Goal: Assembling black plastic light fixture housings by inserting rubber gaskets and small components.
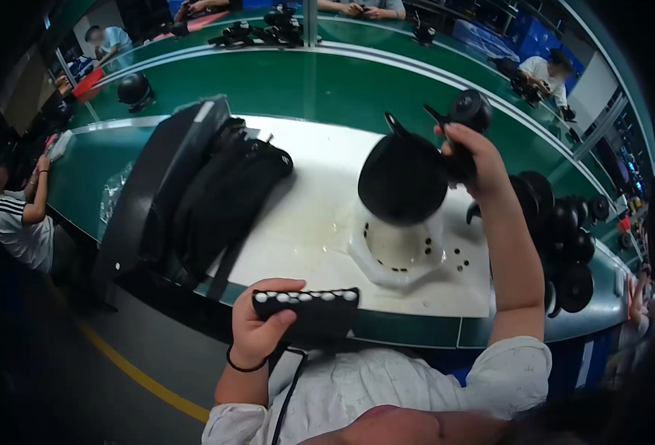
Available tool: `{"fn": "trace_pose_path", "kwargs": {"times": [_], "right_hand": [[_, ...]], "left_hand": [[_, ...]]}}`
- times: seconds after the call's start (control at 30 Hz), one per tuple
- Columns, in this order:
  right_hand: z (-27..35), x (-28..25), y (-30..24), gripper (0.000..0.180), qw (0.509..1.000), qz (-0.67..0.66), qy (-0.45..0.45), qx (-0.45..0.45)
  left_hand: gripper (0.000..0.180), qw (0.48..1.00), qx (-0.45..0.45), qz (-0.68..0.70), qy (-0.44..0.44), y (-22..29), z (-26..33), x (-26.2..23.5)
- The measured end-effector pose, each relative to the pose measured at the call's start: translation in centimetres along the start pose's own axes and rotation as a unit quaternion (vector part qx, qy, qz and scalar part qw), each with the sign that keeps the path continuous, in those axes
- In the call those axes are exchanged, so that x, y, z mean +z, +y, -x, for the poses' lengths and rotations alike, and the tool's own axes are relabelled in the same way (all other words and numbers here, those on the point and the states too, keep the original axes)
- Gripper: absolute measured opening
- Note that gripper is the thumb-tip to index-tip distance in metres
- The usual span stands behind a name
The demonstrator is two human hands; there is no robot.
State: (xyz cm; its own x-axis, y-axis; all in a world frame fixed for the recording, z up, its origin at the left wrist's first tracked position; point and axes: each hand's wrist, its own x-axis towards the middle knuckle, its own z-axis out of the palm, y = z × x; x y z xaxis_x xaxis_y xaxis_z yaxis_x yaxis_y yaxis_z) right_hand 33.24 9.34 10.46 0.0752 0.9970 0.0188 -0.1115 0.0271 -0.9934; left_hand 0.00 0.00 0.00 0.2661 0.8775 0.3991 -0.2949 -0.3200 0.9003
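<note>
My left hand (259, 330) is low, in front of the table edge, closed on a flat black piece (316, 315) with a row of white round dots along its upper edge. Thumb and fingers pinch its left end. Farther off, my right hand (475, 159) is closed around a dark piece (461, 165) with a pointed black tip; its exact kind is unclear. Left of that hand, a rounded black shell (403, 182) with a loop on top covers the back of a white faceted bowl (394, 277). Small dark discs (461, 260) lie in the bowl and beside it.
A black bag-like bundle (227, 193) lies on the left of the white board (312, 274). Several black round parts (564, 222) crowd the right side, and a black ball-shaped part (470, 110) stands behind my right hand. Other people work around the green tables (268, 85).
</note>
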Motion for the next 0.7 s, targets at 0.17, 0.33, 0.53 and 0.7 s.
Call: {"fn": "trace_pose_path", "kwargs": {"times": [0.17, 0.33, 0.53, 0.7], "right_hand": [[8.9, 0.9, 2.5, 0.019, 1.000, -0.012, 0.014, 0.005], [10.9, 0.1, 5.8, 0.031, 0.994, 0.096, -0.021, -0.037], [13.3, -1.4, 4.2, 0.061, 0.860, 0.348, 0.007, -0.373], [15.5, 2.7, 3.2, 0.041, 0.862, 0.307, -0.170, -0.365]], "left_hand": [[0.027, 0.995, -0.034, 0.032, -0.092, 1.6, 1.5, 5.5], [0.018, 0.994, -0.077, 0.063, -0.038, 0.1, 1.6, 7.4], [0.017, 1.000, -0.010, 0.003, 0.020, -0.6, 1.6, 8.8], [0.027, 0.999, 0.017, 0.022, -0.030, 0.1, 0.8, 9.3]]}}
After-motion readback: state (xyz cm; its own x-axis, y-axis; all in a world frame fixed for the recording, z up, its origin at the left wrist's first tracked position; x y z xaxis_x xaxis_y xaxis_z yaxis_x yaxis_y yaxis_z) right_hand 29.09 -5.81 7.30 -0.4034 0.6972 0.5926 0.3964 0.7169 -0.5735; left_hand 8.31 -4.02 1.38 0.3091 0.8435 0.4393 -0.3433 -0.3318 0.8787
